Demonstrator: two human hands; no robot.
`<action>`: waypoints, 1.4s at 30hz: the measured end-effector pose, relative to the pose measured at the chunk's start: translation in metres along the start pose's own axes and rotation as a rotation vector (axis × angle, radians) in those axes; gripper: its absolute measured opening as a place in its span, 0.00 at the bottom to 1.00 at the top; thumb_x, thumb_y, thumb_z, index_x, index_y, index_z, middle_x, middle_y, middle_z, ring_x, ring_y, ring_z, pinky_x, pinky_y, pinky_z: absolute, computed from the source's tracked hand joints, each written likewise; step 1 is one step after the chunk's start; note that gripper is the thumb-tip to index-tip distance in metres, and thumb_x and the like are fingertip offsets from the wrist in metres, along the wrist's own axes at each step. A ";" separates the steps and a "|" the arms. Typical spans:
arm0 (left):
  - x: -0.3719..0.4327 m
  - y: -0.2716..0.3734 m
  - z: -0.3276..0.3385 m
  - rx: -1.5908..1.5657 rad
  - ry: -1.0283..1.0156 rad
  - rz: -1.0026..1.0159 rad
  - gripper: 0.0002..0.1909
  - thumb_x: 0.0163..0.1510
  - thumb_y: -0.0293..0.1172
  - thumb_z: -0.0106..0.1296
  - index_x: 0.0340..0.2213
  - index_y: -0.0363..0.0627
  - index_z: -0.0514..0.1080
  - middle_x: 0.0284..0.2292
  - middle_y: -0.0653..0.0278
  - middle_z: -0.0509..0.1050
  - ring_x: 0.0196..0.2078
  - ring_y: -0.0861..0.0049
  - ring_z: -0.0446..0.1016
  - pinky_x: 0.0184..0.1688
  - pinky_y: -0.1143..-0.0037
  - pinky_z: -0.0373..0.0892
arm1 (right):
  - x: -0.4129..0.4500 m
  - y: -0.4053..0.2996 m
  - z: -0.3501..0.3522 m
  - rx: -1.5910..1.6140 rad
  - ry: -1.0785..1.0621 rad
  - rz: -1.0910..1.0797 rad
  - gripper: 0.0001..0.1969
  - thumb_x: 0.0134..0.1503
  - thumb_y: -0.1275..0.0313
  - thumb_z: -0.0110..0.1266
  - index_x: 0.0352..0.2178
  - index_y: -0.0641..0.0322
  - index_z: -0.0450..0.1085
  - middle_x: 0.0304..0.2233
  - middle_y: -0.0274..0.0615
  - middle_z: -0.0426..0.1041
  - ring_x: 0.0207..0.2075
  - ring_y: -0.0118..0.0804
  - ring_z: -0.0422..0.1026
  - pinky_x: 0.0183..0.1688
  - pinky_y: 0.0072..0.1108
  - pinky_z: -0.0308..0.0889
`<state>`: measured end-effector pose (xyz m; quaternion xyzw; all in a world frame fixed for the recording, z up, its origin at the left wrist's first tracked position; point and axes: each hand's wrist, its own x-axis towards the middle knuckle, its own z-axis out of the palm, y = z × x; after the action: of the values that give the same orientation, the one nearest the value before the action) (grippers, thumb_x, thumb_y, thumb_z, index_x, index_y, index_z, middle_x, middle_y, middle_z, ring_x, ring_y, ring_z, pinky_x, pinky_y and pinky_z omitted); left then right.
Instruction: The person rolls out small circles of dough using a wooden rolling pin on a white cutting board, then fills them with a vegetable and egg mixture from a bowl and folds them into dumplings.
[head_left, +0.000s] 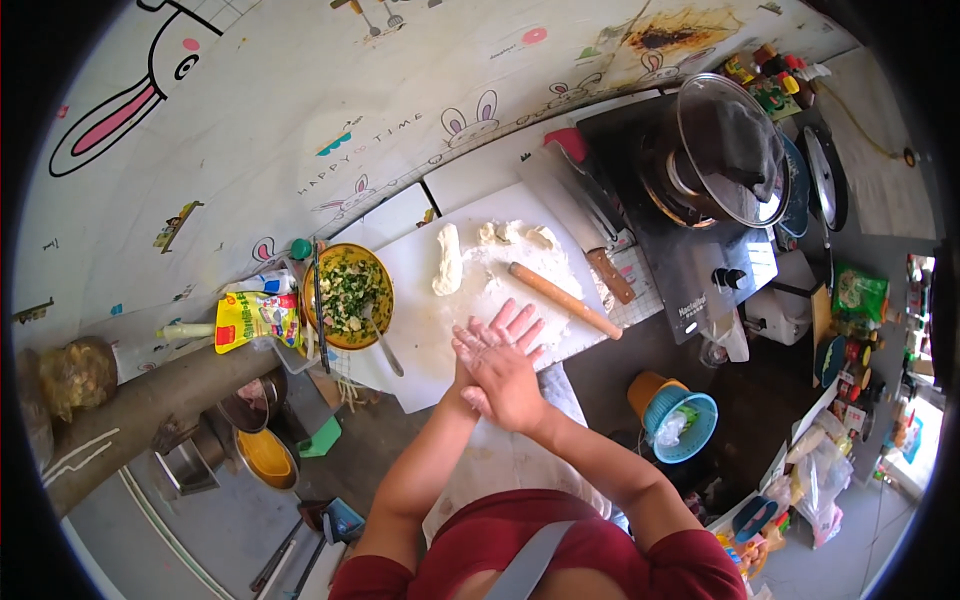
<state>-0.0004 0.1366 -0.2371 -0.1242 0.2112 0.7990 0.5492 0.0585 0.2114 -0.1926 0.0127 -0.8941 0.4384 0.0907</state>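
Observation:
My right hand (506, 379) lies across my left hand (518, 322), palm towards palm, above the near part of a white board (409, 390). Both hands are dusted with flour, and several fingers are spread; whether anything sits between the palms is hidden. Just beyond them a wooden rolling pin (566, 300) lies slanted on the floured area. A thick strip of dough (448, 262) rests to its left. Small dough pieces (510, 232) lie at the board's far side. Left of the dough stands a yellow-rimmed bowl (391, 296) of chopped green filling (349, 292) with a spoon (386, 345) and chopsticks (321, 300).
A cleaver (611, 274) with a wooden handle lies by the board's right edge. Further right, a black cooktop (705, 262) carries a pot under a glass lid (731, 150). A yellow packet (255, 322) stands left of the bowl. Blue basket (682, 439) below right.

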 end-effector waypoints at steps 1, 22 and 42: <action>-0.006 -0.005 -0.002 0.039 0.027 0.002 0.46 0.54 0.70 0.24 0.63 0.49 0.39 0.65 0.57 0.41 0.67 0.60 0.38 0.65 0.60 0.40 | 0.004 -0.007 0.002 0.059 0.023 0.001 0.32 0.51 0.57 0.50 0.53 0.70 0.60 0.54 0.54 0.63 0.59 0.57 0.56 0.60 0.48 0.47; -0.015 0.012 -0.006 -0.475 -0.129 0.050 0.36 0.61 0.54 0.27 0.62 0.44 0.41 0.64 0.56 0.45 0.66 0.66 0.43 0.66 0.68 0.42 | 0.015 0.005 0.005 0.040 0.025 0.175 0.30 0.56 0.62 0.40 0.58 0.69 0.53 0.60 0.51 0.55 0.63 0.56 0.48 0.62 0.50 0.38; 0.001 0.011 -0.060 -0.183 0.109 -0.093 0.28 0.60 0.57 0.28 0.41 0.49 0.70 0.36 0.62 0.71 0.37 0.69 0.69 0.37 0.70 0.66 | -0.016 0.061 -0.025 0.183 0.006 0.405 0.32 0.45 0.66 0.63 0.51 0.65 0.62 0.55 0.55 0.61 0.55 0.56 0.59 0.58 0.37 0.54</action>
<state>-0.0130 0.1054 -0.2878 -0.2269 0.1610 0.7807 0.5595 0.0721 0.2678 -0.2287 -0.1603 -0.8346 0.5270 0.0021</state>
